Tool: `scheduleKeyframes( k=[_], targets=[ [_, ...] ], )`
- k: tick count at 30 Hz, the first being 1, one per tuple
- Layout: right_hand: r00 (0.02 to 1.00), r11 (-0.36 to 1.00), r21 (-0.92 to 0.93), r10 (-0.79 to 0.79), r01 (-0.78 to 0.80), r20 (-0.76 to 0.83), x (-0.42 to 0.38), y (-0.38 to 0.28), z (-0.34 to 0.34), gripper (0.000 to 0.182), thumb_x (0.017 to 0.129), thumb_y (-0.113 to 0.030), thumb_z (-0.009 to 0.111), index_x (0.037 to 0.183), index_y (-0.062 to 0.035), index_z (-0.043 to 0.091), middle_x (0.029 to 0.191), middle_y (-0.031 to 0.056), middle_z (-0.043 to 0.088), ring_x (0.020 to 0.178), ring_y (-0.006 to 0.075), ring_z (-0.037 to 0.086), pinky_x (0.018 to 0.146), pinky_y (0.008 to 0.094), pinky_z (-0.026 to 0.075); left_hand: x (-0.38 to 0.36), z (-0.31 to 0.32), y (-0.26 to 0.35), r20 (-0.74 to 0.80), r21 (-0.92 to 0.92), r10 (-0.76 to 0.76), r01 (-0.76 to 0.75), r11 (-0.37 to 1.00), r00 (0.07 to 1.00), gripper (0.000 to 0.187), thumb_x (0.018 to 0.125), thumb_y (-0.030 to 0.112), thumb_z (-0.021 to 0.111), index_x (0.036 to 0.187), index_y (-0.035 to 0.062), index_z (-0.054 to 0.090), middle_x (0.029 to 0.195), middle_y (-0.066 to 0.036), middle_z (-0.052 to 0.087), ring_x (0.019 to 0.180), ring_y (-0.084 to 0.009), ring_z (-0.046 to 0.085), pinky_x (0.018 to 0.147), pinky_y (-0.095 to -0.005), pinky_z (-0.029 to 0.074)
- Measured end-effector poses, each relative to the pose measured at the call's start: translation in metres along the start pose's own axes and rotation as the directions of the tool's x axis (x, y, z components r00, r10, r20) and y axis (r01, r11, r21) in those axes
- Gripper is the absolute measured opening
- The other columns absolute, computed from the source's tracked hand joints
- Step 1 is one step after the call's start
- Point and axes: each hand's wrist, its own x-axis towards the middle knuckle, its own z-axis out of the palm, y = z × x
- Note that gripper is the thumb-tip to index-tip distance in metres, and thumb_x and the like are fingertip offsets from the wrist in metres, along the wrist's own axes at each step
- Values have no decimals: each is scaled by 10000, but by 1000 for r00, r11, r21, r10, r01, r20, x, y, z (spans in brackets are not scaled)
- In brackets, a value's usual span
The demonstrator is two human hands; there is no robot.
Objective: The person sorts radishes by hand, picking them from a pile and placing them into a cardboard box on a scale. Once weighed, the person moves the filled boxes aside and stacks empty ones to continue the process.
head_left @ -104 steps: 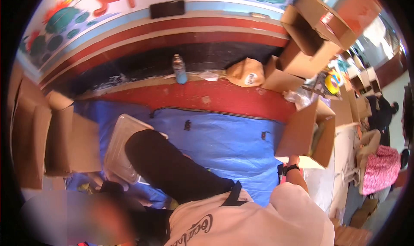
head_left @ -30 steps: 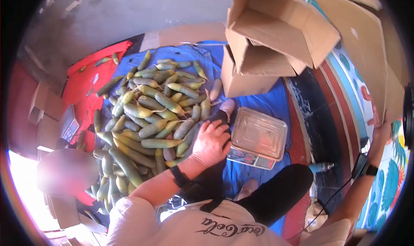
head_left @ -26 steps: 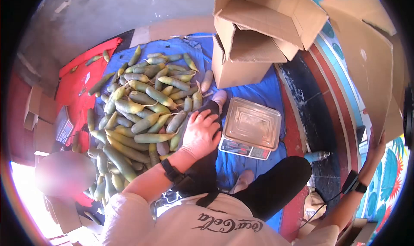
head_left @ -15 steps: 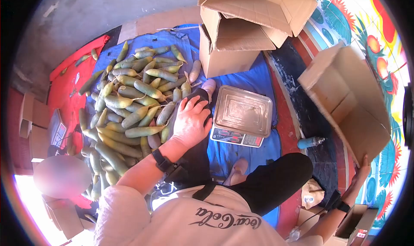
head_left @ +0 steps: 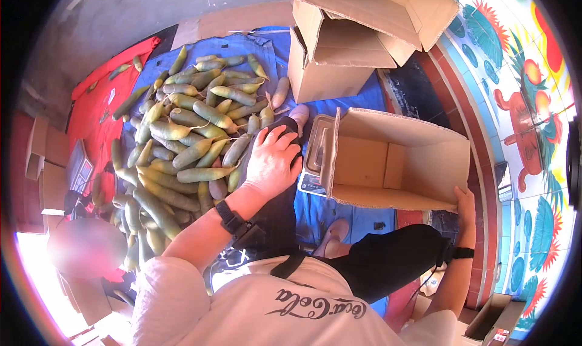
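Note:
My left hand (head_left: 272,166) lies on my left knee with its fingers spread. Beside it spreads a big heap of green radishes (head_left: 210,111) on a blue tarp (head_left: 257,46). At its near right corner, my right hand (head_left: 465,204) grips an open cardboard box (head_left: 403,155) by the edge. The box is tipped so its opening faces up toward me. It overlaps a digital scale (head_left: 312,185) with a metal tray (head_left: 319,145), covering most of both; only their left side shows.
Beyond the scale stand nested, open cardboard cartons (head_left: 339,73). Red cloth (head_left: 100,113) with a few radishes lies at the far left, near another scale (head_left: 80,171). A blurred person (head_left: 88,249) is at the lower left. A painted tile wall (head_left: 527,134) runs along the right.
My right hand has swung the cardboard box leftward from beside the wall to over the scale. My left hand stays on my knee.

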Motion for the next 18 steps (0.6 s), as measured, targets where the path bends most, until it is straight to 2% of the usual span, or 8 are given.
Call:
scheduleKeyframes(
  k=[1, 5, 7, 11, 13, 18],
  targets=[
    [999, 998, -34, 43, -44, -14, 3, -6, 9, 429, 876, -310, 531, 1227, -64, 529, 1020, 66, 633, 826, 167, 632, 540, 310, 540, 0, 0, -1, 1, 2, -5, 5, 1000, 1000, 158, 720, 180, 639, 848, 88, 629, 1117, -63, 586, 1166, -280, 460, 993, -468, 328],
    [1000, 1000, 9, 18, -18, -13, 20, -13, 31, 384, 887, -301, 505, 1172, -48, 549, 957, 76, 653, 749, 178, 645, 559, 290, 517, -1, -3, -4, -5, 7, -16, 16, 1000, 1000, 150, 719, 177, 640, 842, 94, 627, 1117, -56, 588, 1161, -274, 465, 989, -468, 332],
    [987, 995, -44, 98, -93, 125, 29, -16, 35, 386, 888, -306, 499, 1173, -48, 534, 982, 89, 648, 652, 196, 649, 545, 282, 511, -2, -4, -5, -6, 8, -23, 23, 1000, 1000, 147, 719, 176, 641, 840, 95, 626, 1116, -54, 588, 1159, -272, 467, 987, -467, 333],
    [987, 991, 11, 130, -132, 96, 45, -17, 49, 364, 895, -245, 491, 1191, -34, 513, 1035, 121, 627, 632, 238, 650, 542, 314, 545, -2, -4, -8, -18, -8, -26, 26, 1000, 1000, 144, 717, 172, 644, 838, 95, 625, 1108, -51, 590, 1154, -268, 472, 984, -463, 336],
    [989, 991, -24, 130, -129, 72, 47, -22, 54, 380, 893, -305, 492, 1186, -65, 511, 951, 87, 657, 612, 215, 648, 567, 301, 513, -1, -4, -8, -19, -15, -28, 28, 999, 999, 144, 717, 172, 644, 838, 96, 625, 1106, -51, 590, 1153, -267, 473, 984, -462, 337],
    [981, 984, -27, 175, -174, 81, 56, -23, 53, 375, 896, -308, 496, 1182, -66, 507, 921, 89, 665, 610, 220, 652, 569, 308, 518, -1, -4, -9, -7, -28, -38, 38, 999, 999, 149, 711, 165, 648, 836, 88, 625, 1097, -55, 591, 1146, -271, 478, 976, -460, 347]
  ],
)
